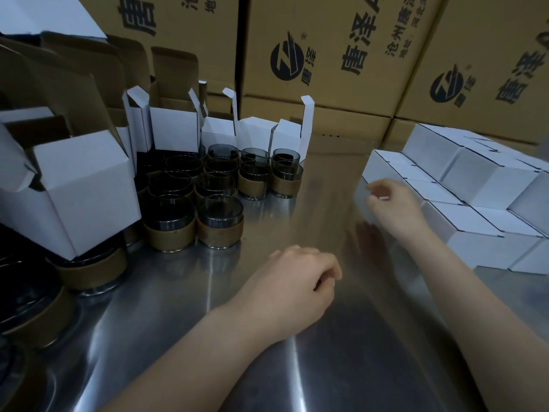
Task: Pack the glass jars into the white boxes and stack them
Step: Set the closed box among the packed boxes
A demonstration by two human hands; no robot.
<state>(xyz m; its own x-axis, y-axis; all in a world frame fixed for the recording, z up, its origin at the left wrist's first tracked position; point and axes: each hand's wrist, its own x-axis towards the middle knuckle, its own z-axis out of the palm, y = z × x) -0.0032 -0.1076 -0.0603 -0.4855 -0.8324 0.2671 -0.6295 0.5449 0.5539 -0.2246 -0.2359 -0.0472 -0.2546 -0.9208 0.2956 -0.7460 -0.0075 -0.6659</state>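
Several dark glass jars (219, 224) with brown sleeves stand grouped on the steel table (297, 352) at centre left. Behind them stand several open white boxes (175, 132) with raised flaps, and a larger-looking open white box (86, 185) sits near me at the left on top of a jar. Closed white boxes (463, 185) are stacked in rows at the right. My left hand (300, 281) hovers over the table's middle, fingers loosely curled, holding nothing. My right hand (392, 203) is beside the nearest closed box of the stack, fingers relaxed, with nothing in it.
Large brown cardboard cartons (312, 55) with printed logos wall off the back of the table. Brown folded cartons (74, 69) stand at the far left behind the open boxes. More jars (29, 307) crowd the near left edge.
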